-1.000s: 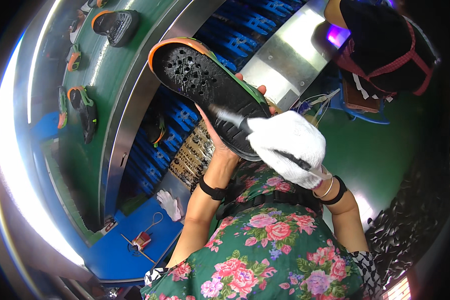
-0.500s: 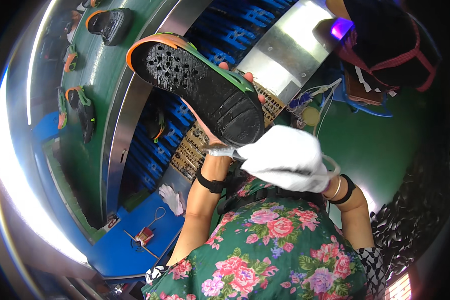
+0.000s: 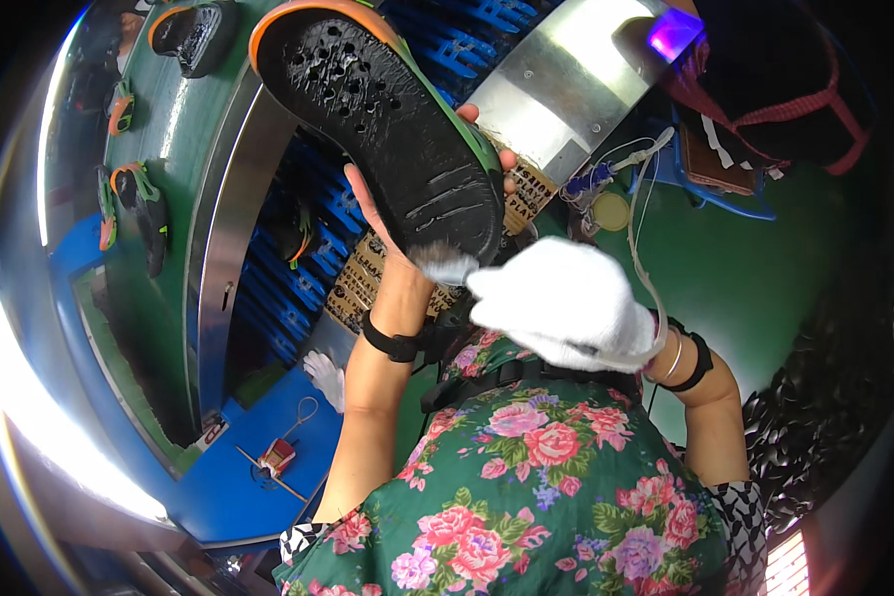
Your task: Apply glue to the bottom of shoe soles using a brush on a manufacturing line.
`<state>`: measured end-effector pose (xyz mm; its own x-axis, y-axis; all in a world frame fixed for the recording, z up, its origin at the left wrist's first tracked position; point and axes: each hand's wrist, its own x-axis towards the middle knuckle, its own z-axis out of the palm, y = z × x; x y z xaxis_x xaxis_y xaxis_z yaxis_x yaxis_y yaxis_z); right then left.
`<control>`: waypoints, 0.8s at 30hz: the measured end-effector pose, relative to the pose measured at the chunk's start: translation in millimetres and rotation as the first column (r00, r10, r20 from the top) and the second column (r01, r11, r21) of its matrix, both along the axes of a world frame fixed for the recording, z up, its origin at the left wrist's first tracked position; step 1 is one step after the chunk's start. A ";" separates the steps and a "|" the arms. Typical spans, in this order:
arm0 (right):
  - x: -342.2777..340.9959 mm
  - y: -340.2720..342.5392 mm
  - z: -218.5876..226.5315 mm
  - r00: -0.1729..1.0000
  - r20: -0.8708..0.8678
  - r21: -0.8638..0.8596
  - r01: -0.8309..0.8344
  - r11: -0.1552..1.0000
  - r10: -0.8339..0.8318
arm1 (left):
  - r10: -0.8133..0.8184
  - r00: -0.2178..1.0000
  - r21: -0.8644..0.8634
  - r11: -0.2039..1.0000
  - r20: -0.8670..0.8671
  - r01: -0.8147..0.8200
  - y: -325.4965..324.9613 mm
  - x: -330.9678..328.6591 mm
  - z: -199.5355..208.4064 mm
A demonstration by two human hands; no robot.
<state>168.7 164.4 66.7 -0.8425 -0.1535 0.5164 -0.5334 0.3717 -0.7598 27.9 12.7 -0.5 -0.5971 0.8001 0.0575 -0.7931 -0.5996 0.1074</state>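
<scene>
My bare left hand [image 3: 379, 221] cradles a shoe sole [image 3: 387, 139] from beneath, thumb along its left edge and fingertips showing past its right edge. The sole is black inside, with an orange and green rim, a cluster of small holes at the far end and a wet-looking shine. In a white glove, my right hand [image 3: 566, 303] is closed on a brush [image 3: 445, 263]. Its pale bristles are at the sole's near end and appear to touch it. The glove hides the brush's handle.
On the green conveyor belt [image 3: 191, 119] at left lie several similar soles, one a black and orange sole [image 3: 194, 40]. A metal plate [image 3: 556, 84] is beyond my hands. A spare white glove [image 3: 325, 379] lies by a blue surface [image 3: 219, 487]. A blue stool [image 3: 700, 189] stands right.
The sole has shifted up and to the left in the picture. The brush has come from beside my left wrist to the sole's near end. Both hands keep their hold.
</scene>
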 end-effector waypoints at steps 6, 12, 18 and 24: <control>-5.2 9.8 11.3 0.984 0.178 -0.190 0.036 0.981 -0.002 | -0.119 0.991 -0.033 0.993 -0.054 0.117 -9.4 0.3 1.4; 0.3 -0.7 7.0 0.977 0.154 -0.157 -0.125 0.980 0.149 | -0.102 0.988 -0.133 0.987 -0.117 0.087 -9.9 -6.2 6.1; -11.3 12.5 12.8 0.998 0.064 -0.015 0.001 1.000 0.000 | -0.154 0.988 -0.195 0.970 -0.027 0.146 -14.5 -3.1 9.9; 0.5 -2.6 2.4 0.991 0.002 0.059 -0.130 0.990 0.130 | -0.145 0.989 -0.484 0.864 0.024 0.138 -23.0 -14.6 0.4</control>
